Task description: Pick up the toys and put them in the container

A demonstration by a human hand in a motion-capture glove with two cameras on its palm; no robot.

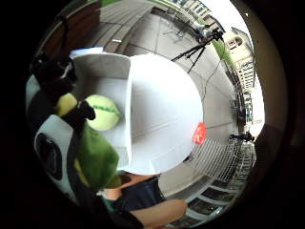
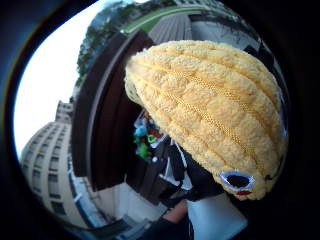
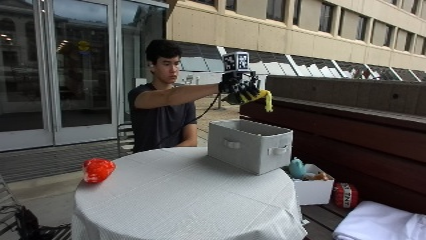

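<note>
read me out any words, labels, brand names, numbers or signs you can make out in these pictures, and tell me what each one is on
Nothing here can be read as text.
Red ball beside the bench: a white band with dark marks, too blurred to read.
Sign behind the glass doors: a yellowish disc, too small to read.
Grey container, white tablecloth, yellow plush toy in the right hand: no lettering shows.

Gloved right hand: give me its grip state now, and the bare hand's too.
Right hand: raised above the grey container, grip closed on a yellow plush toy.
Bare hand: out of sight, cannot be told.
</note>
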